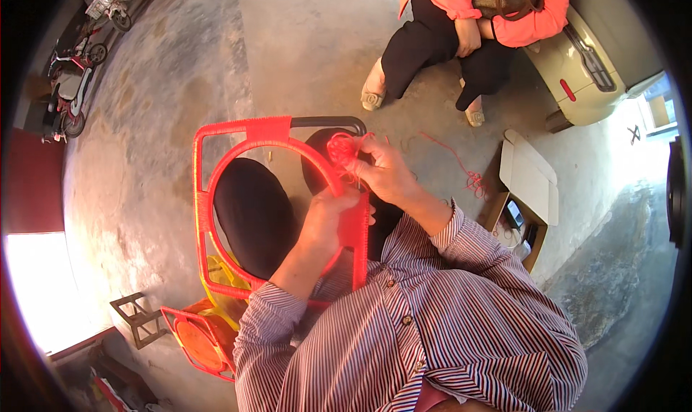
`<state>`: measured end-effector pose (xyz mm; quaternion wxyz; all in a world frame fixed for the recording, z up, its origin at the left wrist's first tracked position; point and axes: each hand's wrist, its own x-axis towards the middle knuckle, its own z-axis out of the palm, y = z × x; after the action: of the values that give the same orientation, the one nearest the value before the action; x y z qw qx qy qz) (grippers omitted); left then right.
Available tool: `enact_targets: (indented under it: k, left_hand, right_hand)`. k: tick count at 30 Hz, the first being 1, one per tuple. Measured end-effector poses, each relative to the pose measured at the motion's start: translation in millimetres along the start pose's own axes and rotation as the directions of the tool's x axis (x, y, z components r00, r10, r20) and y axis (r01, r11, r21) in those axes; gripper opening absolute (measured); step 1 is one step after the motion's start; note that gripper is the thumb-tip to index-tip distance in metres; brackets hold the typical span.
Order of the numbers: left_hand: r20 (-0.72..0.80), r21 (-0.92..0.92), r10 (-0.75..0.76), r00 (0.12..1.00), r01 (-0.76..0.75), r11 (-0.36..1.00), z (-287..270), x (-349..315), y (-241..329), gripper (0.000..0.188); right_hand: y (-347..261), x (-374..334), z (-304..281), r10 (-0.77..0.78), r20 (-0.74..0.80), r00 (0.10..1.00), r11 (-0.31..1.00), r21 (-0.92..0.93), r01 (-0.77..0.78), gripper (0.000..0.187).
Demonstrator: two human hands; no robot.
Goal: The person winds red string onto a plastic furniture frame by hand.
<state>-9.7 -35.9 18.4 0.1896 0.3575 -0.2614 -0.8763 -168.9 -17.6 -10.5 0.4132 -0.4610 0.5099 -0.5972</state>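
Across my knees rests a squarish frame [268,129] with a round ring inside it, both wound in red cord. Near its far right corner a stretch of dark bare tube [328,121] shows. My left hand [330,216] is closed around the wrapped right side of the frame, where ring and outer bar meet. Just beyond it, my right hand [388,173] pinches a loose bundle of red cord [342,149], held close to the ring. Some fingers of both hands are hidden behind the frame or the cord.
Loose red cord [472,180] trails over the floor at right, near an open cardboard box [530,174] holding a phone [514,214]. A seated person [425,48] faces me beside a pale vehicle [577,73]. At lower left are a red-orange frame [198,343] and a bare metal frame [140,318].
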Motion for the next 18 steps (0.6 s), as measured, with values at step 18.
enact_targets:
  k: [18]
  left_hand:
    - [-0.183,-0.134,0.055,0.982,-0.08,0.988,-17,-11,14,0.016]
  right_hand:
    - [-44,-110,-138,0.259,0.15,0.954,0.542,0.795,-0.272,0.023]
